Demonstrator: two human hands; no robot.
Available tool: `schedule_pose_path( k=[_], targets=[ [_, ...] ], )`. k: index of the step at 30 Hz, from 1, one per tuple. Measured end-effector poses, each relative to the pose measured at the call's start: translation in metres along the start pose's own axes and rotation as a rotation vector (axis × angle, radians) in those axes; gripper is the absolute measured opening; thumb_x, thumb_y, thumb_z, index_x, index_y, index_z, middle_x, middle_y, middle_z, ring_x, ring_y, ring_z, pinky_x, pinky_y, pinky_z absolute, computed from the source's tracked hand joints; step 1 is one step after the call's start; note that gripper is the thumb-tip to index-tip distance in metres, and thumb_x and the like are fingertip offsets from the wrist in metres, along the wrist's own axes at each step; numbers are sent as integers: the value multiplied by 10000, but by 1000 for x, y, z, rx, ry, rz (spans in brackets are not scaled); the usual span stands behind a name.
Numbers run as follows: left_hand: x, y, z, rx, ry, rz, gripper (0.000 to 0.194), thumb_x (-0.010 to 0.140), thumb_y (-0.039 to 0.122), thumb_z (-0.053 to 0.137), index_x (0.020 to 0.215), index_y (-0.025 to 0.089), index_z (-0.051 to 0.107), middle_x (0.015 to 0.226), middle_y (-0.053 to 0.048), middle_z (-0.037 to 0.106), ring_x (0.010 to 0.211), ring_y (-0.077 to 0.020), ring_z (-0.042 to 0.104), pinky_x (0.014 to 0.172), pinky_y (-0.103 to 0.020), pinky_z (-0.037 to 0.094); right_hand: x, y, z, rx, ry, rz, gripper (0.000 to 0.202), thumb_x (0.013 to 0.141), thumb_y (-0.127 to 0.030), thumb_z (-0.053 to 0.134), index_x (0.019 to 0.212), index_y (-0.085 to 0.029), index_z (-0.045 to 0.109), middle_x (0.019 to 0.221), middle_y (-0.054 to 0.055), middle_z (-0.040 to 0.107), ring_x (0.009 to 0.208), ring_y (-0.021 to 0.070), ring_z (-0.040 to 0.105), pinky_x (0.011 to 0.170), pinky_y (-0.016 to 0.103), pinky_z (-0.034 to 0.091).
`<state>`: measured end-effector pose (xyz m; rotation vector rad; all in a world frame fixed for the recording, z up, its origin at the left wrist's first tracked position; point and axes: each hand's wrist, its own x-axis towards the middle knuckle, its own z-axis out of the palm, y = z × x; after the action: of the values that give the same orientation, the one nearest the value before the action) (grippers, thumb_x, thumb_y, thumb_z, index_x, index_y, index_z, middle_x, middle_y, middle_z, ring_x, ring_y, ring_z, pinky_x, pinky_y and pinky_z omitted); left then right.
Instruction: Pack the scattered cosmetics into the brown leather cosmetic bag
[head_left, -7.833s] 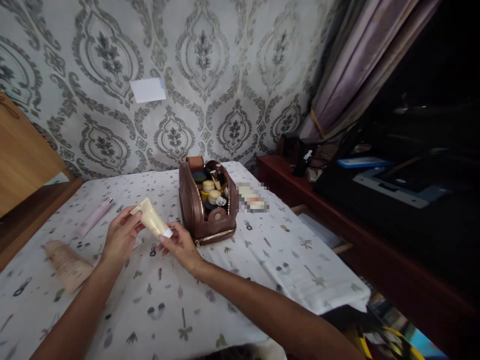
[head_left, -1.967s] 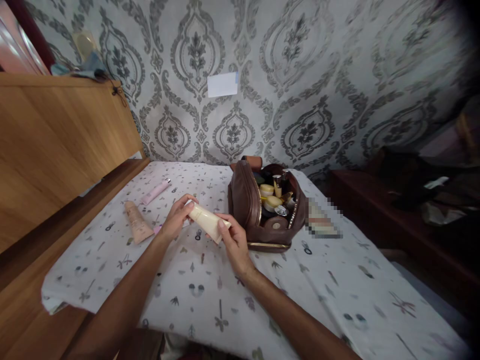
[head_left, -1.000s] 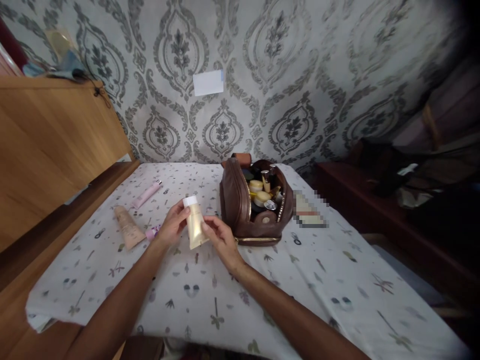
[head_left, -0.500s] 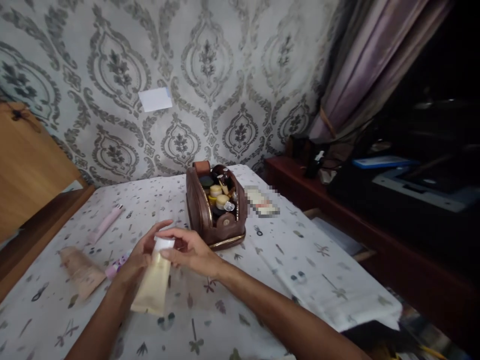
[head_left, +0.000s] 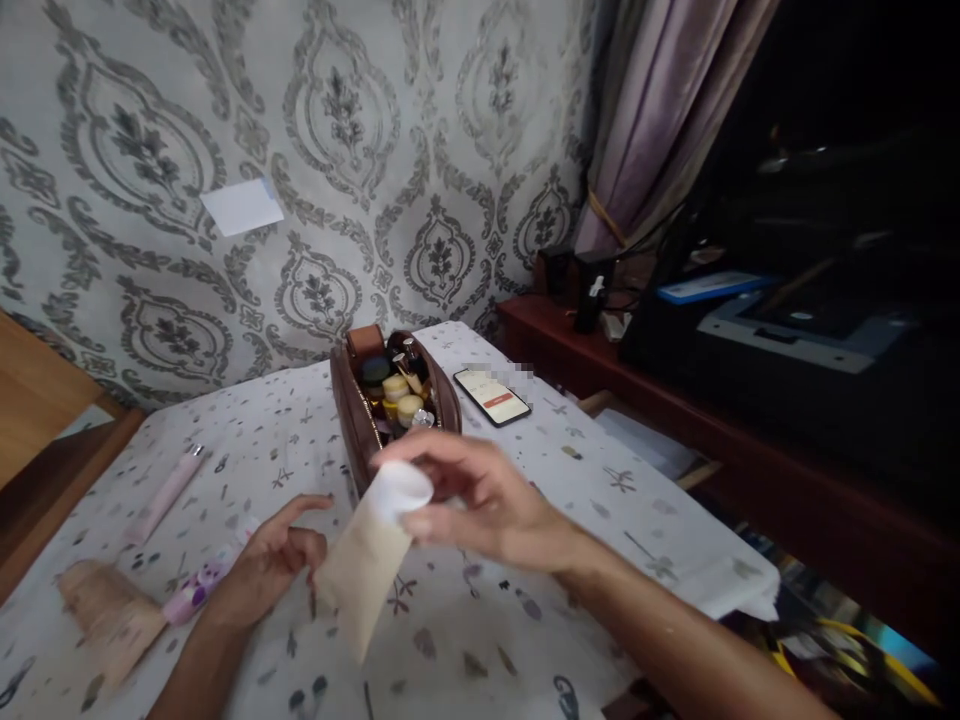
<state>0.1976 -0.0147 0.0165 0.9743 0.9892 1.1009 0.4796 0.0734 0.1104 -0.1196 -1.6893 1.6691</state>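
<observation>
A cream tube [head_left: 367, 560] with a white cap hangs tilted, cap up, in my right hand [head_left: 487, 500], whose thumb and fingers pinch the cap. My left hand [head_left: 274, 560] is just left of the tube, fingers apart and holding nothing. Behind my right hand stands an open brown bag [head_left: 349, 410] filled with jars and small bottles; its front is partly hidden. Left of my left hand lie a purple-and-white tube [head_left: 196, 592], a beige tube [head_left: 112, 620] and a slim pink tube [head_left: 165, 495].
The patterned cloth [head_left: 450, 640] covers the table. A phone [head_left: 495, 398] lies right of the bag. A dark red desk [head_left: 555, 340] and an open drawer [head_left: 645, 440] are at the right. A wooden board [head_left: 45, 390] stands at the left.
The cream tube has moved right and up in my right hand. My left hand has come off it and opened. The view has turned to the right.
</observation>
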Motion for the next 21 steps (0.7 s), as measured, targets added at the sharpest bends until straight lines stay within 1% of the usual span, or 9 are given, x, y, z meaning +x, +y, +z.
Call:
schedule_pose_path(
  k=[2,5,6,8,11,15,17,21],
  targets=[
    [2,-2,-3,31,2,80,793,662,727,723,1225,180,610,610,-48,673,549,-171,534,574,-274,413,-3,-16,-17,-55,153,-83,322,829,-310,753,1118,-212,650,978,29,647,751,124,628,610,233,556],
    [4,-5,-6,64,32,150,742,734,716,666,1230,167,602,604,-53,663,569,-170,509,572,-268,382,-3,-33,-35,-264,418,-212,302,833,-347,755,1094,-229,660,1041,38,669,840,159,653,696,279,578],
    [4,-6,-7,73,40,155,735,742,714,659,1228,165,600,610,-55,664,579,-173,508,577,-271,378,-1,-36,-38,-335,481,-247,298,837,-359,751,1092,-234,660,1065,41,672,869,170,656,721,292,580],
    [5,-8,-8,90,47,151,733,750,715,647,1229,164,598,625,-60,668,594,-178,505,590,-279,375,2,-39,-44,-458,551,-306,306,846,-383,739,1103,-241,652,1111,49,671,905,182,657,744,306,582],
    [7,-11,-11,107,50,121,746,748,727,638,1239,168,593,650,-63,669,610,-182,502,607,-289,374,5,-37,-48,-609,578,-359,319,867,-420,708,1123,-242,642,1132,58,665,933,190,653,758,315,579],
    [8,-16,-17,93,79,90,748,738,740,635,1241,187,602,665,-53,660,611,-182,504,602,-289,371,8,-29,-52,-746,551,-341,306,908,-434,650,1143,-238,645,1073,54,673,912,185,647,751,313,569],
    [9,-17,-19,83,83,96,726,753,734,625,1237,193,610,662,-49,655,607,-181,512,598,-287,374,11,-25,-56,-789,508,-325,309,915,-425,639,1160,-237,643,1058,49,674,883,178,642,739,306,562],
    [12,-12,-17,82,29,88,700,767,692,651,1245,181,614,703,-65,673,640,-191,551,625,-296,400,22,-17,-62,-829,375,-317,302,929,-394,624,1168,-211,642,1067,55,673,871,177,637,765,314,543]
  ],
)
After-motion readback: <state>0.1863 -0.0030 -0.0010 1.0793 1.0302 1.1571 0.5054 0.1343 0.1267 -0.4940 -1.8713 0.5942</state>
